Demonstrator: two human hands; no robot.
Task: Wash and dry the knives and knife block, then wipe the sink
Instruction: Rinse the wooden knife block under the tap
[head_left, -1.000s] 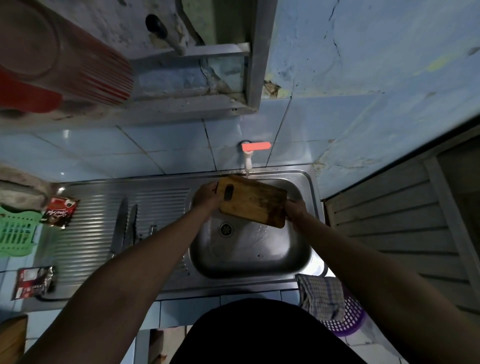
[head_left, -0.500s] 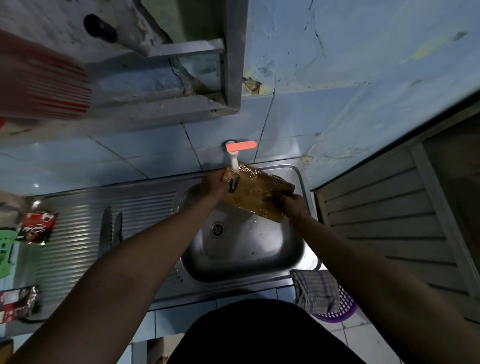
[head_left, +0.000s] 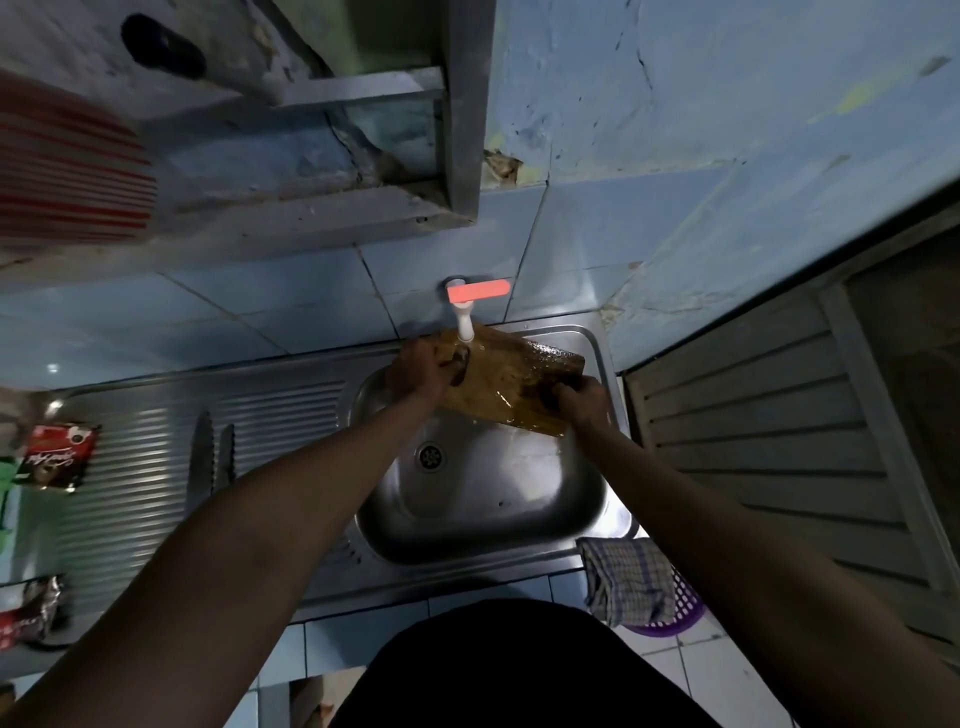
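Under white tap (head_left: 464, 323), over sink (head_left: 597, 499): left hand (head_left: 420, 370) and right hand (head_left: 581, 401) gripping wet knife block (head_left: 506, 384), fingers curling round its ends; knives (head_left: 212, 460) lying on drainboard.

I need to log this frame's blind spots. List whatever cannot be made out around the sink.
All in the head view:
- Flat wooden knife block: its underside faces away; the left hand and right hand cover both ends.
- Two steel knives on the ribbed drainboard: handles hidden behind the left forearm.
- Red snack packets: print blurred.
- Red-striped object on the shelf: blurred, cut by the left edge.
- Purple plastic basket: mostly covered by the checked cloth.
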